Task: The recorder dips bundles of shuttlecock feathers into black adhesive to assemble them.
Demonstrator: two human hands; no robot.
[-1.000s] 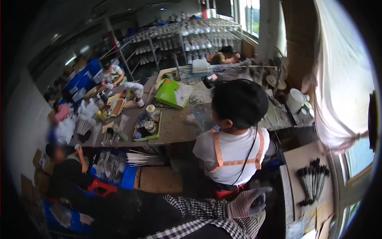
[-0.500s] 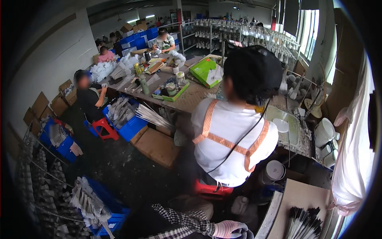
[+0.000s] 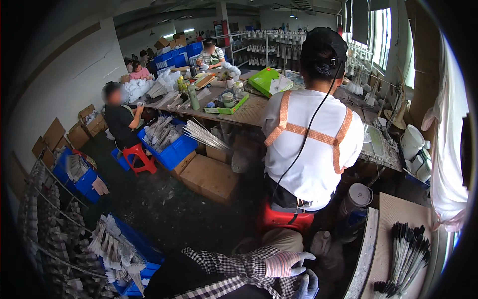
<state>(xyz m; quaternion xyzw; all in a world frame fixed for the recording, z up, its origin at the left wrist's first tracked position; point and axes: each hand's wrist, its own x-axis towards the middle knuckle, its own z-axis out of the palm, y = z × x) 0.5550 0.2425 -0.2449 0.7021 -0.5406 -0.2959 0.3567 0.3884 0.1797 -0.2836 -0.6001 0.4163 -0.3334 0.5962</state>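
Note:
At the bottom centre, my left hand [image 3: 284, 264] wears a pink-and-grey striped work glove and comes out of a black-and-white checked sleeve [image 3: 239, 264]. Its fingers stretch out to the right, thumb and forefinger apart, with nothing seen between them. Just below, at the picture's lower edge, my right hand [image 3: 307, 286] shows in a grey glove, fingers raised and apart; its wrist is cut off. The hands are close together, and I cannot tell whether they touch. A bundle of dark-tipped thin sticks [image 3: 409, 254] lies on a cardboard sheet [image 3: 376, 254] right of them.
In front, a co-worker in a white shirt [image 3: 308, 134] sits on a red stool [image 3: 284, 219] at a long worktable [image 3: 249, 115]. A white bucket [image 3: 358, 195] and a plastic jug [image 3: 321, 242] stand on the floor. Left is a blue crate [image 3: 127, 239] of pale bundles.
My view has shifted, so the co-worker and the stick bundle appear farther right. The co-worker's head is more upright. My left fingers are spread wider, and my right hand shows more clearly below.

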